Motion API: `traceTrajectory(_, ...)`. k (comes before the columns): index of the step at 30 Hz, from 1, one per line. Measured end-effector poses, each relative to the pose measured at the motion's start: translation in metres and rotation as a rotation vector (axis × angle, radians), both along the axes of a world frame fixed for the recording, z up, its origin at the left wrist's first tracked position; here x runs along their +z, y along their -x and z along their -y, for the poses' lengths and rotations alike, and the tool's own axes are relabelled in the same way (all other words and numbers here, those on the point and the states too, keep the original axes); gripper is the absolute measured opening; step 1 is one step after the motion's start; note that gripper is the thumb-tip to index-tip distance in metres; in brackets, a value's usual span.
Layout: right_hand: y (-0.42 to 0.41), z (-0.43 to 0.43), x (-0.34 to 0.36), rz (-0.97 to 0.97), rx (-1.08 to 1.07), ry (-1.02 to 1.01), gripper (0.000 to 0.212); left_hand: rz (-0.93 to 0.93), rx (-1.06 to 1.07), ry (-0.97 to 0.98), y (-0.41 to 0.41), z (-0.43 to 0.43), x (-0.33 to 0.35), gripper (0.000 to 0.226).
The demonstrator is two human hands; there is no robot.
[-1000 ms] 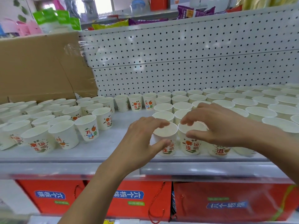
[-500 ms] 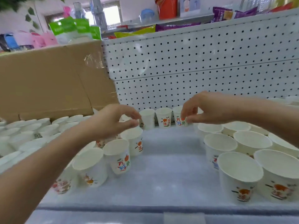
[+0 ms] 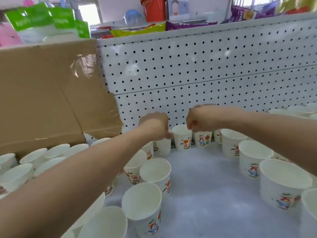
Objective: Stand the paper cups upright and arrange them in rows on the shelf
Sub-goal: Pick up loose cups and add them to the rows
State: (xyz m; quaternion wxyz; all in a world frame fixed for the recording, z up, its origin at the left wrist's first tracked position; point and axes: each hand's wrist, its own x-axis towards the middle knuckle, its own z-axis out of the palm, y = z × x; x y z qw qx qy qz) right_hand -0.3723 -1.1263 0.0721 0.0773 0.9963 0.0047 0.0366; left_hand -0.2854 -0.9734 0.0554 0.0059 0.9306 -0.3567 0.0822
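White paper cups with printed fruit stand upright on the grey shelf (image 3: pixel 205 179). They form a cluster at the left (image 3: pixel 154 170) and rows at the right (image 3: pixel 253 157). Three cups stand at the back against the pegboard. My left hand (image 3: pixel 154 125) grips the top of the leftmost back cup (image 3: pixel 163 146). The middle back cup (image 3: pixel 182 138) stands free between my hands. My right hand (image 3: pixel 200 118) pinches the rim of the right back cup (image 3: pixel 203 140), and that rim is hidden under my fingers.
A white pegboard wall (image 3: pixel 188 74) closes the back of the shelf. At the left rear a taped cardboard box (image 3: pixel 42 100) stands behind the cups. Packaged goods (image 3: pixel 137 30) lie on the shelf above. A bare strip of shelf runs down the middle between the cup groups.
Both hands left the front cups and reached to the back of the shelf. My view moved closer in, and each hand now holds a cup at the pegboard.
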Motion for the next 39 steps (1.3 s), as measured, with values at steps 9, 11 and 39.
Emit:
traceTrajectory(9, -0.016, 0.002, -0.017, -0.038, 0.074, 0.013, 0.025, -0.049, -0.023, -0.095, -0.009, -0.022, 0.004, 0.011)
traceTrajectory(11, -0.018, 0.003, -0.019, -0.048, 0.089, 0.023, 0.024, -0.094, -0.023, -0.098, -0.009, -0.022, 0.002, 0.017)
traceTrajectory(39, 0.021, -0.058, -0.006, -0.155, 0.521, -0.458, 0.028, -0.185, 0.055, 0.062, 0.013, -0.085, 0.005, 0.025)
